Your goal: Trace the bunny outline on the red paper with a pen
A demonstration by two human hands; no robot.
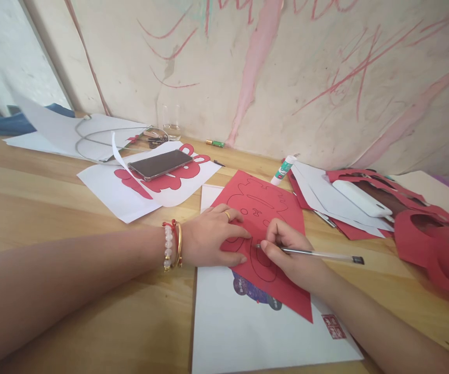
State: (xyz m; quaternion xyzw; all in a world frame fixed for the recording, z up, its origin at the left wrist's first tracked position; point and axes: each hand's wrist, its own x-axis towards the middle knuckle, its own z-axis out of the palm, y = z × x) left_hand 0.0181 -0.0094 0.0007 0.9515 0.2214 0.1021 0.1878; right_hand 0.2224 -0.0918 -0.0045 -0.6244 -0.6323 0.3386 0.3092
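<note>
A sheet of red paper (292,291) bears a dark-line drawing of an animal-like figure. It lies on a white printed book or pad (224,332), whose cover shows partly below it. My left hand (214,234) rests flat on the red paper, fingers spread, with a ring and bracelets on. In my right hand (290,252) is a clear pen (321,254) with a black end, its tip on the paper close to my left fingertips. The fingers of the right hand are pinched round the pen near its tip.
A glue stick (284,170) stands behind the red paper. Left of it, a phone (161,164) lies on white paper with a red rabbit cutout (189,171). A glass (172,124) stands by the wall. At right are cut red scraps (415,234) and a white device (362,198).
</note>
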